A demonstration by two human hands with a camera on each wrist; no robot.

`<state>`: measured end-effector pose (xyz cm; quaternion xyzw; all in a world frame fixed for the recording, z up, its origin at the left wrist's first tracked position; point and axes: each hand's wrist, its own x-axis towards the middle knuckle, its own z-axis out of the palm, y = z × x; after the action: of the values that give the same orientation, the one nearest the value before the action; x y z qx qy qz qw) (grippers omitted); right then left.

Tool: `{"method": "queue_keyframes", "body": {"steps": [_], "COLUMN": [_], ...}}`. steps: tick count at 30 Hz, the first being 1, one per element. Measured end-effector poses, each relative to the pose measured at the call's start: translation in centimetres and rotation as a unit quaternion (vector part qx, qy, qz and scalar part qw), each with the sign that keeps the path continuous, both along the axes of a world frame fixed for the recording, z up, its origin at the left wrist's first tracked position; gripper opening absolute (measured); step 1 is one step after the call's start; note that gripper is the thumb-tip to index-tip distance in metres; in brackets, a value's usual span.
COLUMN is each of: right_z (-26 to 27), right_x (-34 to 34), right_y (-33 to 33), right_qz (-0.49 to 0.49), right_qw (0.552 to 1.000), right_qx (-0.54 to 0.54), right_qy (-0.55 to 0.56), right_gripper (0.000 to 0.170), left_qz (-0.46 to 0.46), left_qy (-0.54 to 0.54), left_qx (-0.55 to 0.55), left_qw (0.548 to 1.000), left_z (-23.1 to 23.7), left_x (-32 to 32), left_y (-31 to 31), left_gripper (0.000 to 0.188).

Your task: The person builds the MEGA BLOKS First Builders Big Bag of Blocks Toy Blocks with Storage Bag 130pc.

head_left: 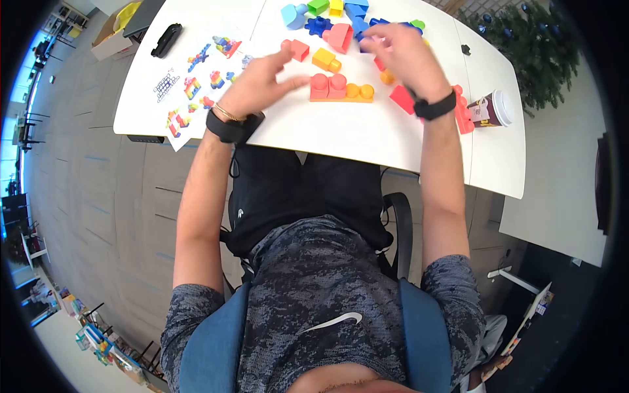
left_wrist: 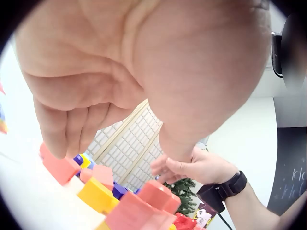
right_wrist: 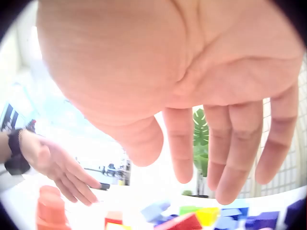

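Left hand (head_left: 257, 84) open, thumb spread, nearest red-and-orange block row (head_left: 341, 90) near table's (head_left: 282, 124) front edge; right hand (head_left: 407, 57) open above blocks (head_left: 386, 69), fingers loose.

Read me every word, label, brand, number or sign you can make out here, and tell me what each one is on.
"kl", next letter unclear: handwritten on the dark board, twice, one line above the other, running off the picture's edge.
White swoosh logo, no letters: on the front of the shirt.
Too small to read: the label on the paper cup, and the small white mark on the black trousers.
No number is readable.
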<state>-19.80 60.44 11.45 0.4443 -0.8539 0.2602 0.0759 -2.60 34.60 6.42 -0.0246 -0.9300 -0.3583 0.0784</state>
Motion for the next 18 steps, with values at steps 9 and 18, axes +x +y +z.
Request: {"method": "queue_keyframes", "body": {"steps": [9,18], "right_z": [-2.4,-4.4], "right_x": [-1.5,-2.5], "right_y": [-1.3,-1.5], "right_qz": [-0.209,-0.195], "right_qw": [0.942,0.94], "right_qx": [0.262,0.279], "right_qy": [0.011,0.015], "right_gripper": [0.059,0.032], "left_qz": [0.119,0.015], "left_qy": [-0.001,0.032], "left_qx": [-0.177,-0.173], "left_qw": [0.977,0.984], "left_z": [-1.2,-2.1], "left_x": [-6.3,-6.3], "left_y": [-2.1,-2.2], "left_gripper": [0.037,0.036]}}
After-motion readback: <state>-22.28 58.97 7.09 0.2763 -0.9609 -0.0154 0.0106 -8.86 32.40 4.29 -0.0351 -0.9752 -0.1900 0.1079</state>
